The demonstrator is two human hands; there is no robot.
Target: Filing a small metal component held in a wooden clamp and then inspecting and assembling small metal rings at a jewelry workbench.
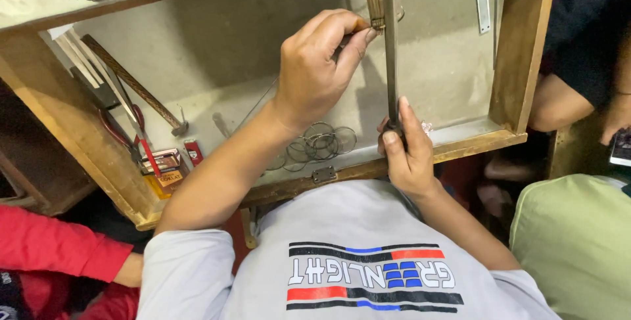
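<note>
While the wooden tray (92,156) is being leaned over, a long dark metal file (392,50) is being gripped at its lower end by the right hand (407,152), fingers wrapped tight around it, just above the tray's front rim. Slightly farther in, a heap of thin wire rings (320,142) is lying on the tray floor between the forearms. Beyond them, the left hand (315,64) is being pinched shut on what seems to be a small dark piece held against the file. Red-handled pliers (125,133) and a hammer (135,87) are lying well to the left.
</note>
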